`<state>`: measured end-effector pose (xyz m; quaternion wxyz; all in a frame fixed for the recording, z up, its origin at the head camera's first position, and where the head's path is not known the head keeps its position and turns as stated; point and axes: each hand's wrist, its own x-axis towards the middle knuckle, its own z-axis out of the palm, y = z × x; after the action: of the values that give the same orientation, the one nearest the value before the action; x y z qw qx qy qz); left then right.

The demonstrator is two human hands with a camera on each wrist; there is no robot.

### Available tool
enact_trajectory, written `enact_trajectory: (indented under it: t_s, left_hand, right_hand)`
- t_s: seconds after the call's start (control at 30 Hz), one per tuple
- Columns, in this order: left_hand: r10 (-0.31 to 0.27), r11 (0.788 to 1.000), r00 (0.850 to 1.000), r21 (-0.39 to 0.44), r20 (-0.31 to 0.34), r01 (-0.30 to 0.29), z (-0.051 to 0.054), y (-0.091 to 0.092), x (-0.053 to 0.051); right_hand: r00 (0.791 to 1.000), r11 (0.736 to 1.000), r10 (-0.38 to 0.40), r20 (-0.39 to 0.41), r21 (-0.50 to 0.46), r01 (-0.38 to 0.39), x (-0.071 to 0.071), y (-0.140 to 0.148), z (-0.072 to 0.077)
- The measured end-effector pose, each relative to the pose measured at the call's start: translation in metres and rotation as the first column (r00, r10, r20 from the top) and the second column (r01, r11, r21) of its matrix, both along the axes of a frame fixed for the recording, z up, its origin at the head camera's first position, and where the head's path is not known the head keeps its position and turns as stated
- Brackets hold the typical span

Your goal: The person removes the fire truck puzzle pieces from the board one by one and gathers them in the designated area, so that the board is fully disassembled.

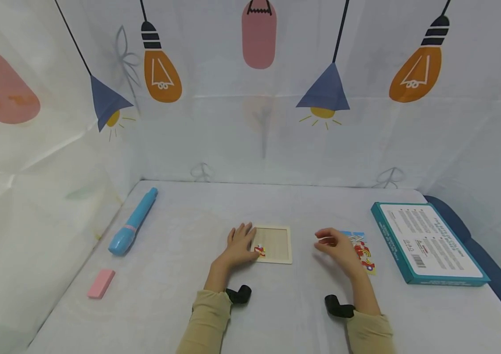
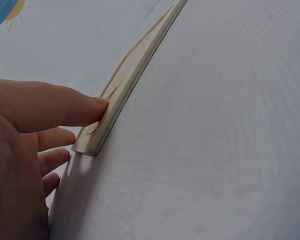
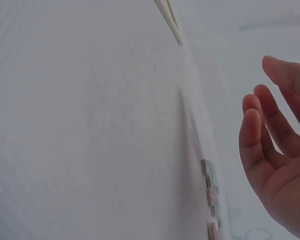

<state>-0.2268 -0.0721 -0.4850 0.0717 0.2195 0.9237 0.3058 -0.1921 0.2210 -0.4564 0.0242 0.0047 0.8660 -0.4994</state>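
A shallow wooden puzzle tray lies on the white table, a small red, white and yellow puzzle piece in its near left corner. My left hand is at the tray's left side, the thumb touching the piece and the other fingers spread along the edge. In the left wrist view the thumb reaches over the tray's rim. To the right, my right hand hovers with bent, loose fingers and holds nothing. Partly behind it lie colourful puzzle pieces forming a picture; their thick edges show in the right wrist view.
A teal and white box lies at the right edge of the table. On the left are a blue microphone-shaped object and a pink block. A dark blue chair stands beyond the right edge. Printed white cloth hangs behind.
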Motion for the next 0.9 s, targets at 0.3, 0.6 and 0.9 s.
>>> enact_trajectory:
  t_s: [0.3, 0.6, 0.9]
  left_hand:
    - [0.009, 1.000, 1.000, -0.001, 0.003, -0.009, -0.003, 0.000, -0.002]
    - [0.012, 1.000, 1.000, 0.020, -0.013, -0.011, -0.005, 0.000, -0.003]
    - [0.022, 1.000, 1.000, -0.013, -0.015, -0.022, -0.003, 0.001, -0.003]
  right_hand:
    - [0.998, 0.997, 0.054, -0.045, -0.059, -0.057, -0.006, -0.032, 0.000]
    - [0.988, 0.988, 0.122, -0.091, -0.083, -0.130, -0.010, -0.060, -0.004]
    - [0.973, 0.975, 0.210, -0.095, -0.047, -0.215, -0.014, -0.086, -0.009]
